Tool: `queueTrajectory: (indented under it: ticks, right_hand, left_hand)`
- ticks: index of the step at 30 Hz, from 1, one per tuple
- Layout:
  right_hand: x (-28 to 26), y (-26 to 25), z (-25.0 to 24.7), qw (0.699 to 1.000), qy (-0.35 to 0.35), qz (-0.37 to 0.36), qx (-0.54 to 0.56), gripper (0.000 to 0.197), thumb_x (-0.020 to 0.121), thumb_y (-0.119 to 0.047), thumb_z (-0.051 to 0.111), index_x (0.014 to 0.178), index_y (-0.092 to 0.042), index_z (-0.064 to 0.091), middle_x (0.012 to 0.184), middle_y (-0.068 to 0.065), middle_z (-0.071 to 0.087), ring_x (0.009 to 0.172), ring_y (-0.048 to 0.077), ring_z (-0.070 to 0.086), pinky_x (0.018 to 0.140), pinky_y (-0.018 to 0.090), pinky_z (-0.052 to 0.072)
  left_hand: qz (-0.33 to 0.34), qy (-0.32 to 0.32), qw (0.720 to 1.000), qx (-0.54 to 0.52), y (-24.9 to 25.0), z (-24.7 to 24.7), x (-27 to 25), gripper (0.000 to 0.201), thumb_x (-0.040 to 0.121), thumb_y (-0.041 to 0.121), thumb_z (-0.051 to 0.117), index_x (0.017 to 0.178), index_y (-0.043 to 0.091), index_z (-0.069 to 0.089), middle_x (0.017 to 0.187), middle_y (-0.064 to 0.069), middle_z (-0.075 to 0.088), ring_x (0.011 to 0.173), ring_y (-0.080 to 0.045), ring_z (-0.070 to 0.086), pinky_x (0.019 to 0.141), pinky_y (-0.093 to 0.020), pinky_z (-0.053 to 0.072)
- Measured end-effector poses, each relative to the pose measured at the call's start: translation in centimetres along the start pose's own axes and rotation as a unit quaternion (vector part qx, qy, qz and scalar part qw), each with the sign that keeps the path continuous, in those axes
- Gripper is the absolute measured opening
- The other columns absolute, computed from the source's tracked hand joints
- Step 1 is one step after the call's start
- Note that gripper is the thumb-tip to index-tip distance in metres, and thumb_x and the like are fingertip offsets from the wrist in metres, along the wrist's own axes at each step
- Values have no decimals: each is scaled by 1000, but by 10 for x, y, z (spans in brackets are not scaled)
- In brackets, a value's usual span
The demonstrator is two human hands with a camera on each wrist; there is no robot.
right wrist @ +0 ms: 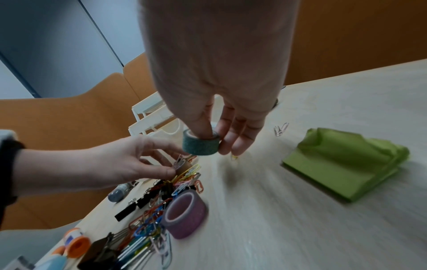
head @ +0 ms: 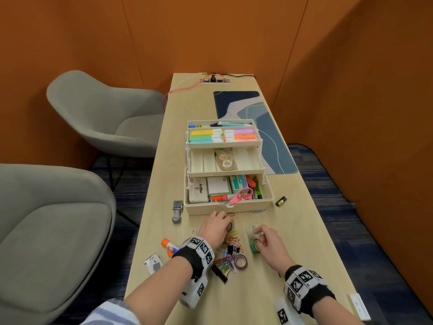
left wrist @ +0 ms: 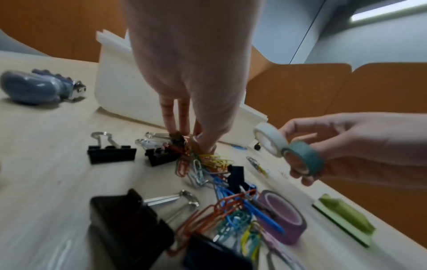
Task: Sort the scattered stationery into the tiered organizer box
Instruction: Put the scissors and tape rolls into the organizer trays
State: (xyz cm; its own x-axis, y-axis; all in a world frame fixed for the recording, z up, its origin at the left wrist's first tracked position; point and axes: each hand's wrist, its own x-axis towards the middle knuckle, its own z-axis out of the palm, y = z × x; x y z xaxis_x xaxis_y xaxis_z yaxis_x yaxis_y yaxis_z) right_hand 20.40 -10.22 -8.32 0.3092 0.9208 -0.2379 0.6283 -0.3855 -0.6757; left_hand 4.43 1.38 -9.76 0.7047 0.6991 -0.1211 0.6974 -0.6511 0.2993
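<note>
The cream tiered organizer box (head: 267,202) stands open on the table, with highlighters, tape and other stationery in its trays. Just in front of it, my left hand (head: 226,227) pinches a small brown tape roll (right wrist: 183,167) in a pile of coloured paper clips (head: 230,245). To the right, my right hand (head: 257,235) holds a green tape roll (right wrist: 200,144) with the thumb through its hole. It also holds a white tape roll (left wrist: 270,140) against the green one. A purple tape roll (head: 241,261) lies beside the clips.
Black binder clips (left wrist: 110,153) lie among the paper clips. A grey staple remover (head: 177,211) and a glue stick (head: 168,246) are at the left. A green sticky-note pad (right wrist: 346,164) is at the right. A small black bottle (head: 281,201) lies by the box. Grey chairs (head: 105,113) stand left of the table.
</note>
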Motion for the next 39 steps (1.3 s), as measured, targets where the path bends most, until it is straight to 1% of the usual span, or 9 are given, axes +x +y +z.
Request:
queueTrajectory:
  ticks: [3, 5, 9, 16, 22, 28, 32, 35, 39]
  right_hand:
    - [-2, 2, -1, 1000, 6, -1, 8, 37, 82, 0, 56, 81, -35, 43, 74, -3, 43, 69, 6, 43, 61, 14, 32]
    - [-3, 3, -2, 1000, 6, -2, 9, 31, 82, 0, 57, 85, -30, 47, 74, -3, 43, 69, 7, 43, 61, 14, 32]
    - [-2, 0, -4, 1000, 2, -8, 19, 24, 83, -2, 58, 91, -24, 52, 75, -3, 46, 70, 7, 44, 63, 15, 34]
    - [28, -42, -45, 995, 60, -62, 50, 27, 86, -1, 54, 102, -22, 55, 85, 3, 52, 75, 13, 49, 72, 27, 45]
    - [107, -87, -94, 990, 114, -76, -28, 20, 89, -7, 53, 106, -18, 54, 87, -1, 48, 77, 12, 46, 66, 23, 36]
    - [171, -109, -104, 993, 22, -17, -116, 24, 89, -12, 54, 114, -11, 56, 113, 13, 59, 107, 30, 55, 87, 34, 44]
    - [190, -114, -99, 992, 16, 7, -125, 26, 90, -12, 53, 115, -10, 57, 122, 12, 58, 113, 29, 54, 95, 34, 42]
    - [197, -112, -95, 991, 14, 10, -133, 24, 89, -12, 54, 113, -10, 57, 121, 12, 59, 111, 28, 55, 93, 32, 43]
    - [203, -108, -91, 990, 30, 12, -137, 24, 89, -13, 54, 113, -12, 59, 120, 11, 60, 108, 29, 56, 91, 33, 44]
  left_hand:
    - [-2, 4, 1000, -10, -3, -1, 5, 43, 91, 13, 56, 133, 17, 48, 137, -3, 44, 122, -23, 42, 99, -37, 43]
    - [12, 12, 1000, -12, -6, 0, 6, 40, 90, 15, 58, 129, 16, 49, 136, -3, 45, 122, -24, 44, 98, -36, 44]
    - [36, 2, 999, -3, -12, 0, 4, 37, 91, 23, 59, 126, 16, 52, 120, -2, 53, 106, -22, 54, 86, -33, 47]
    - [-42, -8, 991, -125, -15, -3, 5, 42, 83, 37, 69, 120, 20, 61, 111, 1, 52, 100, -18, 54, 84, -26, 44]
    - [-45, -7, 994, -95, -13, -3, 9, 18, 90, 19, 60, 108, 16, 62, 112, -2, 56, 102, -23, 57, 87, -31, 47]
    - [-20, -16, 1000, 1, -6, -6, 7, 18, 95, 10, 48, 111, 10, 57, 119, -6, 55, 100, -29, 58, 81, -38, 48]
    - [-9, 27, 998, -60, -8, -11, 5, 18, 96, 16, 48, 112, 14, 56, 116, -1, 56, 100, -20, 56, 81, -29, 45]
    - [-22, 79, 988, -131, -14, -16, 2, 9, 95, 24, 51, 102, 20, 57, 103, 7, 60, 89, -6, 51, 76, -14, 37]
    - [-59, 97, 984, -140, -31, -19, -8, 6, 92, 26, 54, 88, 21, 55, 87, 11, 57, 79, -5, 51, 67, -14, 37]
